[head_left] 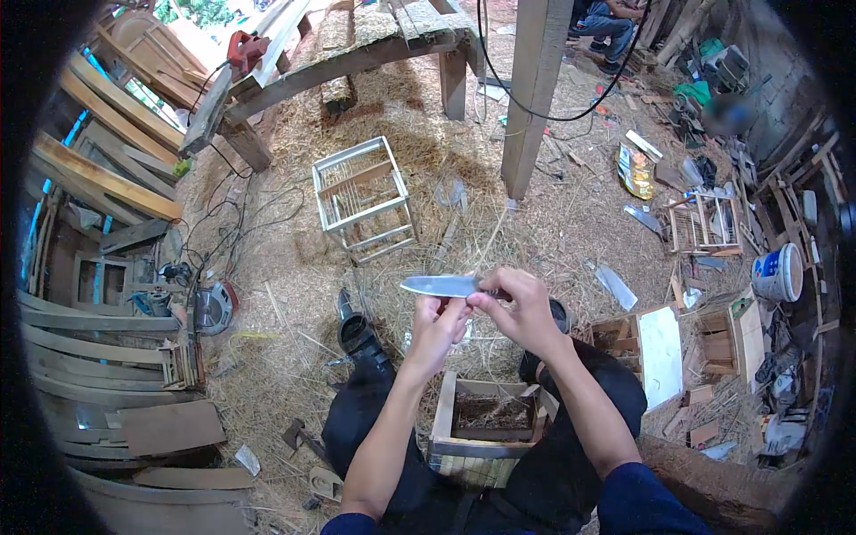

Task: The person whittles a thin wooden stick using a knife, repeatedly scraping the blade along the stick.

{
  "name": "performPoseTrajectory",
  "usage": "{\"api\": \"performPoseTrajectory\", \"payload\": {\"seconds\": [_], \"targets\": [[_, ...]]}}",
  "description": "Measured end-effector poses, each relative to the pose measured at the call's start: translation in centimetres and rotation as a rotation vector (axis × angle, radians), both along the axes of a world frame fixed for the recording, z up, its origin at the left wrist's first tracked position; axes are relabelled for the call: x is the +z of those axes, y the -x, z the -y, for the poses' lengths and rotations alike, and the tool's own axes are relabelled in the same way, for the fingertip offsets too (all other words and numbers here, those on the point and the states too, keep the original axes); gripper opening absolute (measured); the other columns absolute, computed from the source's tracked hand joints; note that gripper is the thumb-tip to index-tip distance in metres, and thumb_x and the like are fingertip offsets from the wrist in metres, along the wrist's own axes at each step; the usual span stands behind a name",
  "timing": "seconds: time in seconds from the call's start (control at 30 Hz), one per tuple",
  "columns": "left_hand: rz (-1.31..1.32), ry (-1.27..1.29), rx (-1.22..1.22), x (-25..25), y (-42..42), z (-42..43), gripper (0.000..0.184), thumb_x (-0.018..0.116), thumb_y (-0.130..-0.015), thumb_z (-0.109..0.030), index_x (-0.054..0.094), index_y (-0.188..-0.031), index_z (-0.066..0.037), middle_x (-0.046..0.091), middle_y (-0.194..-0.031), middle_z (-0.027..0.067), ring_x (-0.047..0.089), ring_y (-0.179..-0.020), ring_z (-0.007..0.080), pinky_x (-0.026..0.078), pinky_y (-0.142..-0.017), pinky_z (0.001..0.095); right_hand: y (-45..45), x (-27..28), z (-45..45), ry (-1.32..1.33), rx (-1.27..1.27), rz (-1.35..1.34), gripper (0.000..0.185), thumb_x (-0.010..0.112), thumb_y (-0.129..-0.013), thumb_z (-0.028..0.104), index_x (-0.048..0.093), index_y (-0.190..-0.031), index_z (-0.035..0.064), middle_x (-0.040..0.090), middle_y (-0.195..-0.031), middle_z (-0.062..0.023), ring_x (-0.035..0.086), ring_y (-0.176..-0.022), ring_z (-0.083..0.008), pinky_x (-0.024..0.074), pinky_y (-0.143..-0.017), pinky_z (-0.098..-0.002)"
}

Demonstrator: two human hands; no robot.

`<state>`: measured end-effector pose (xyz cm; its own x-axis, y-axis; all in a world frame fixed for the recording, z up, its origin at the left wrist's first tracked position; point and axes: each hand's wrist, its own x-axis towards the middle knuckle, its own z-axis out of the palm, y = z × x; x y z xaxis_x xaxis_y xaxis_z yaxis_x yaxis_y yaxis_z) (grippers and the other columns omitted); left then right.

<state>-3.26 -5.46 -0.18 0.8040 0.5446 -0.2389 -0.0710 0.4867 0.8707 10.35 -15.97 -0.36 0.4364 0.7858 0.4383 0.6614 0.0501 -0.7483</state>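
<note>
Head: both hands (473,316) raised together, apparently gripping a knife (439,285).

Right hand (522,308): closed around the right end of a flat, pointed, grey metal knife (440,285), tip toward the left
Left hand (434,337): fingers curled at the knife's near edge
Legs (361,415): dark-clothed, either side of an open wooden box (481,450)
Floor (276,357): shavings, beneath a white wooden cage (370,214)
Bench (348,76): far, rough wood, red power tool (247,52) at left
</note>
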Motion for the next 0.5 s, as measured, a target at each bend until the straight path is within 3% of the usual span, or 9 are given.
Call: {"api": "performPoseTrajectory", "payload": {"seconds": [0.1, 0.13, 0.23, 0.33, 0.4, 0.47, 0.5], "targets": [[0.003, 0.014, -0.025, -0.3, 0.9, 0.3, 0.022, 0.057, -0.104, -0.015, 0.058, -0.123, -0.004, 0.047, -0.073, -0.0065, 0.034, -0.052, -0.0008, 0.023, -0.043, 0.0204, -1.0, 1.2, 0.6, 0.037, 0.047, 0.156, 0.027, 0.08, -0.085, 0.028, 0.066, -0.085, 0.005, 0.068, -0.081, -0.0105, 0.066, -0.076, -0.0293, 0.046, -0.069, -0.0383], [0.001, 0.027, -0.03, -0.3, 1.1, 0.3, 0.018, 0.058, -0.104, -0.015, 0.058, -0.119, -0.005, 0.047, -0.073, -0.0064, 0.034, -0.051, -0.0007, 0.023, -0.043, 0.0203, -1.2, 0.7, 0.5, -0.015, 0.031, 0.168, 0.026, 0.083, -0.081, 0.025, 0.066, -0.083, 0.0059, 0.067, -0.079, -0.006, 0.058, -0.066, -0.0225, 0.0435, -0.066, -0.0361], [-0.001, 0.055, -0.042, 0.5, 1.4, 0.5, 0.008, 0.058, -0.104, -0.014, 0.057, -0.108, -0.007, 0.047, -0.072, -0.006, 0.035, -0.05, -0.0002, 0.024, -0.042, 0.02, -1.3, 1.1, 0.8, -0.001, 0.034, 0.162, 0.025, 0.084, -0.079, 0.023, 0.067, -0.083, 0.0057, 0.067, -0.078, -0.0066, 0.059, -0.067, -0.0227, 0.0437, -0.065, -0.0363], [0.029, 0.026, -0.047, 1.4, 2.0, 0.8, 0.014, 0.059, -0.104, -0.013, 0.06, -0.115, -0.005, 0.047, -0.072, -0.0064, 0.035, -0.051, -0.0002, 0.026, -0.043, 0.019, -1.8, 0.7, 1.1, -0.091, -0.014, 0.136, 0.022, 0.081, -0.086, 0.022, 0.066, -0.085, 0.0049, 0.066, -0.077, -0.0064, 0.059, -0.067, -0.0179, 0.0424, -0.062, -0.0331], [0.087, -0.066, -0.156, 1.8, 3.5, 1.1, 0.02, 0.058, -0.104, -0.013, 0.061, -0.122, -0.005, 0.046, -0.072, -0.0064, 0.036, -0.053, -0.0002, 0.027, -0.044, 0.0185, -4.6, 0.9, 2.0, -0.139, -0.361, -0.262, 0.023, 0.073, -0.094, 0.026, 0.067, -0.09, 0.0047, 0.069, -0.077, -0.0078, 0.057, -0.061, -0.0152, 0.0423, -0.059, -0.0314], [0.095, -0.131, -0.203, 1.5, 4.0, 1.5, 0.03, 0.055, -0.105, -0.013, 0.06, -0.133, -0.004, 0.047, -0.075, -0.0058, 0.036, -0.056, 0.0, 0.031, -0.047, 0.0179, -8.5, 2.0, 3.6, -0.007, -0.677, -0.006, 0.025, 0.069, -0.099, 0.026, 0.063, -0.09, 0.0037, 0.065, -0.072, -0.0048, 0.054, -0.062, -0.0107, 0.0394, -0.056, -0.0293], [0.051, -0.146, -0.125, 1.3, 3.8, 1.2, 0.03, 0.055, -0.105, -0.013, 0.059, -0.133, -0.004, 0.048, -0.077, -0.0054, 0.036, -0.056, 0.0002, 0.031, -0.047, 0.0182, -8.5, 2.4, 3.9, -0.029, -0.709, -0.046, 0.025, 0.069, -0.099, 0.026, 0.062, -0.09, 0.0038, 0.064, -0.071, -0.0039, 0.054, -0.062, -0.0108, 0.0395, -0.056, -0.0295]]}}
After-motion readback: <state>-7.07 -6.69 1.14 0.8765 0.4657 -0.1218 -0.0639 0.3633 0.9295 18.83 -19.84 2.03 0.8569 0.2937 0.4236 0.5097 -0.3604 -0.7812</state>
